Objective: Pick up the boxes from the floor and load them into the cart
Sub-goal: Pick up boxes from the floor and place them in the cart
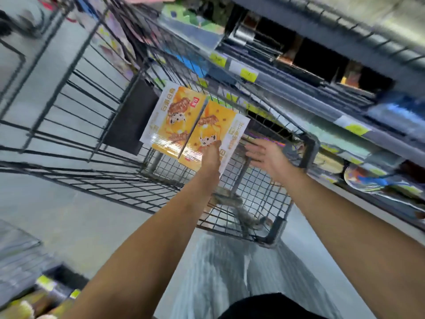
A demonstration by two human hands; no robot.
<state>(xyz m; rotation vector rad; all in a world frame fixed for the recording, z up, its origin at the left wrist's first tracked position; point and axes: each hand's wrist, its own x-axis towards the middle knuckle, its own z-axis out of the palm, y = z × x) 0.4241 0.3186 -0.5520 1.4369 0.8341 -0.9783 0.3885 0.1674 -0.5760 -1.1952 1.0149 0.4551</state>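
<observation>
Two flat orange snack boxes lie side by side inside the dark wire cart (110,185). The far box (174,116) rests against a black panel at the cart's end. My left hand (211,157) pinches the near edge of the nearer box (213,127), thumb on its printed face and fingers hidden underneath. My right hand (264,155) hovers just right of that box with fingers spread, holding nothing and apart from the box.
Store shelves (299,84) with yellow price tags and packaged goods run along the right, close to the cart's side. Grey floor (57,222) lies to the left. More yellow-green packages (43,302) sit at the lower left. The frame is motion-blurred.
</observation>
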